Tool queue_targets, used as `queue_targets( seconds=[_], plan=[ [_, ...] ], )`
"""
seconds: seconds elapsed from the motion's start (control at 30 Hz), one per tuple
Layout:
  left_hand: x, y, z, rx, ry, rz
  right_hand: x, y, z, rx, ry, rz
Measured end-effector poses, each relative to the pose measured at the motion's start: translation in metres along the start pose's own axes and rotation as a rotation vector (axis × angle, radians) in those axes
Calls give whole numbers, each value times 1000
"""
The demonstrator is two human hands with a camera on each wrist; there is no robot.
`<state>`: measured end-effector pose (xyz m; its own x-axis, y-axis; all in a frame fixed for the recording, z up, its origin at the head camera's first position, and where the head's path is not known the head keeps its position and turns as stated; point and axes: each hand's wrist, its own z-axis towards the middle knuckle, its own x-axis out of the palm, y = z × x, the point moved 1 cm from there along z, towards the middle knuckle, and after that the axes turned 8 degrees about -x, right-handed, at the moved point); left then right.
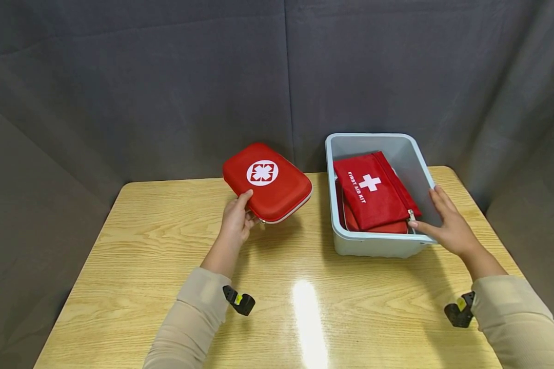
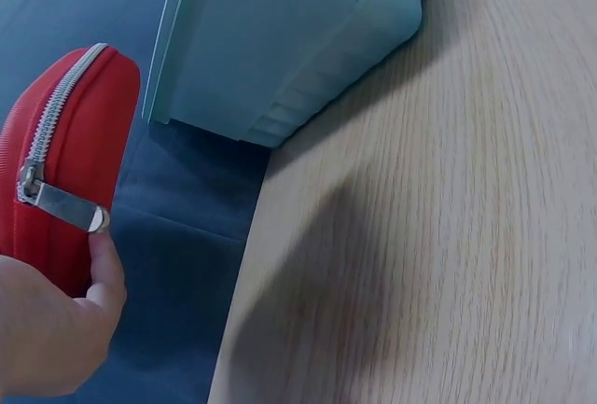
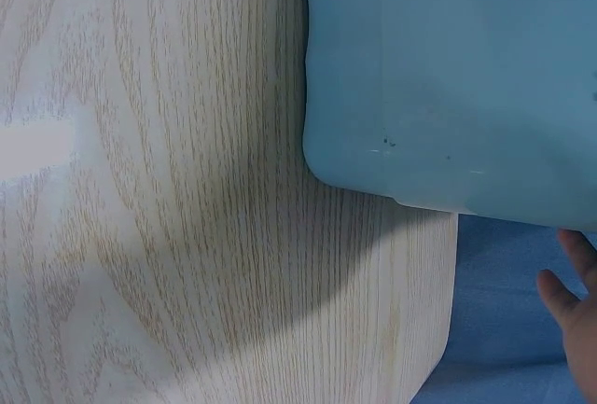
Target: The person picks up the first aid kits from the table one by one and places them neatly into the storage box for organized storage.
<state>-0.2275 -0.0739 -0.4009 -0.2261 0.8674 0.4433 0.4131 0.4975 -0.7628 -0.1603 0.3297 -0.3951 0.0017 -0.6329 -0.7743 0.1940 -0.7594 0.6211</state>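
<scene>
My left hand (image 1: 237, 218) grips a red hard-shell first aid case (image 1: 281, 182) by its near corner, thumb on top and fingers underneath. The case is tilted above the table and bears a white round emblem. In the left wrist view its silver zipper pull (image 2: 65, 206) hangs beside a fingertip. My right hand (image 1: 453, 228) spans the near right corner of a pale blue-grey bin (image 1: 378, 246). Its fingers lie fairly straight along the right rim, and the thumb reaches over the front rim. Inside the bin, a red first aid pouch (image 1: 383, 197) lies over another red case (image 1: 392, 228).
The bin stands at the right on a wooden table (image 1: 166, 266), close to its back edge. Grey curtains (image 1: 189, 92) hang behind the table and along both sides. A bright light reflection crosses the front middle of the tabletop.
</scene>
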Motion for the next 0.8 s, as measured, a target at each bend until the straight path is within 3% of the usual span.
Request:
queue_targets(
  seconds=[0.8],
  plan=[
    [12,6,-4,3,40,3,0,1,-1,-7,2,11]
  ],
)
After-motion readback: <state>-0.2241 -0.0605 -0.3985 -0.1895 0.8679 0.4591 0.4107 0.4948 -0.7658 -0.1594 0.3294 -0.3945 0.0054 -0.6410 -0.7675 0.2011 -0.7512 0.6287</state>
